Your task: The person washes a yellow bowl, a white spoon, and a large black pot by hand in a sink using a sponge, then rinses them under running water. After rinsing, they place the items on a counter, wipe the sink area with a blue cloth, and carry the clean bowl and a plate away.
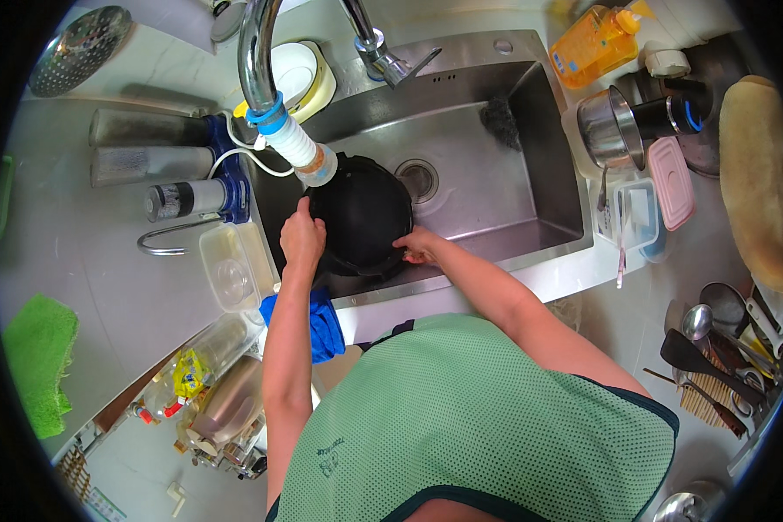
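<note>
Both hands hold a round black pan [365,215] with a notched rim, low in the left part of the stainless steel sink [476,189]. My left hand [302,235] grips its left edge, thumb along the rim. On the lower right edge is my right hand [421,246], with the thumb on top and the fingers partly hidden beneath. The white flexible end of the faucet [300,143] hangs over the pan's upper left edge. No running water can be made out. To the pan's right, the drain [417,181] is visible.
A dark scouring pad [500,124] sits in the sink's far right corner. An orange detergent bottle [594,46], a small steel pot [610,127] and a clear plastic box [636,212] line the right side. Water filter cylinders [163,166] and a blue cloth [323,326] are at left.
</note>
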### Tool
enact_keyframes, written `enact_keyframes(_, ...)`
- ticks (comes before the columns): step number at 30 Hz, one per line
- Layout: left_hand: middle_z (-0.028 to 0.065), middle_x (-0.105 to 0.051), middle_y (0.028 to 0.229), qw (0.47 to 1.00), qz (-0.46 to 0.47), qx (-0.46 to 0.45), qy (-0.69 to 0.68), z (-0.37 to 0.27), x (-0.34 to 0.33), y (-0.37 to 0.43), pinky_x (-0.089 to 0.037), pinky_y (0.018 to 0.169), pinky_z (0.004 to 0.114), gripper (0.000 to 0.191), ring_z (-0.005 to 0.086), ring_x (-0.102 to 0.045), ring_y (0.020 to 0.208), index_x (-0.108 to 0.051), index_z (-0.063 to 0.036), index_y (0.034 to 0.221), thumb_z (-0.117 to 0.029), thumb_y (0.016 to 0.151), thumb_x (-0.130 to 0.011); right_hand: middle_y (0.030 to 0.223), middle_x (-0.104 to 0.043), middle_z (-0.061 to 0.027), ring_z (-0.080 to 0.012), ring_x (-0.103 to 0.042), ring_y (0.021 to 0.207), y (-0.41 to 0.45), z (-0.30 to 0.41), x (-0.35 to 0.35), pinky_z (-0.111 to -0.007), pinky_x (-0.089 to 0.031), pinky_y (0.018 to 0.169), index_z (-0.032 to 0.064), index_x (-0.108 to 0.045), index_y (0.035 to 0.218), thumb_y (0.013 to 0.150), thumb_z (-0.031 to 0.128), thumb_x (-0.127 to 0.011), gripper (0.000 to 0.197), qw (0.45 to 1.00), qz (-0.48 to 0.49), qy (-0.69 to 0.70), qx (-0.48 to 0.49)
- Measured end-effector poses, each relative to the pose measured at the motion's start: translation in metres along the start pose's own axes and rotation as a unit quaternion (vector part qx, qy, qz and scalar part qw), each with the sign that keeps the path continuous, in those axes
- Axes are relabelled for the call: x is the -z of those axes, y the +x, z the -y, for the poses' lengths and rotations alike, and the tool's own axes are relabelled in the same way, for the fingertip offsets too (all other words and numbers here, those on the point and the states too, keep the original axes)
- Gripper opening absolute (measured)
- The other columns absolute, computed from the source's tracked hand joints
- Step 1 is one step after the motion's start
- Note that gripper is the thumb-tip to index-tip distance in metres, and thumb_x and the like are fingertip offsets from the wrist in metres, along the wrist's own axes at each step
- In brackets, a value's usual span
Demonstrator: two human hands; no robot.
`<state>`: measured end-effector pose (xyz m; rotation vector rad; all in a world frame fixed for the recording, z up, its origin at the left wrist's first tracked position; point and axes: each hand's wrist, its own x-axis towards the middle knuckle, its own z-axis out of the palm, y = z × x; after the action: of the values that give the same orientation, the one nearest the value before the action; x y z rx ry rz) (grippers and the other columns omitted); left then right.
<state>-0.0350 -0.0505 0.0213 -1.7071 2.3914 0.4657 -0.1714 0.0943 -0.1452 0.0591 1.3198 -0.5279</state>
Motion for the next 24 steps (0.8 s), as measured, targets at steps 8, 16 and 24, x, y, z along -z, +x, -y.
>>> enact_keyframes(8, 0.0223, -0.060, 0.086, 1.000, 0.002, -0.005, 0.002, -0.001, 0.001, 0.000, -0.046, 0.072, 0.045, 0.043, 0.0382, -0.058, 0.081, -0.048, -0.0108, 0.115, -0.014, 0.073, -0.054, 0.069, -0.055, -0.0095, -0.0162, -0.052, 0.047, 0.003, -0.001, 0.002, -0.024, -0.042, 0.036, 0.0058, -0.049, 0.099, 0.074, 0.015, -0.066, 0.032, 1.000, 0.002, -0.005, -0.008)
enact_keyframes(16, 0.0188, -0.061, 0.087, 0.994, -0.021, 0.035, -0.104, 0.033, -0.018, 0.003, -0.046, 0.071, 0.044, 0.042, 0.0360, -0.059, 0.080, -0.049, -0.0124, 0.113, -0.014, 0.072, -0.054, 0.064, -0.053, -0.0091, -0.0153, -0.047, 0.041, -0.016, 0.007, -0.004, -0.026, -0.039, 0.035, 0.0049, -0.052, 0.092, 0.069, 0.005, -0.063, 0.026, 0.983, -0.094, 0.084, 0.135)
enact_keyframes(24, 0.0155, -0.061, 0.094, 0.952, -0.055, 0.049, -0.298, 0.080, -0.080, 0.004, -0.045, 0.075, 0.037, 0.043, 0.0304, -0.059, 0.086, -0.049, -0.0106, 0.115, -0.013, 0.073, -0.057, 0.095, -0.061, -0.0158, -0.0350, -0.055, 0.093, -0.029, 0.021, 0.001, -0.040, -0.042, 0.081, 0.0107, -0.054, 0.106, 0.069, 0.018, -0.058, 0.038, 0.919, -0.254, -0.163, 0.253)
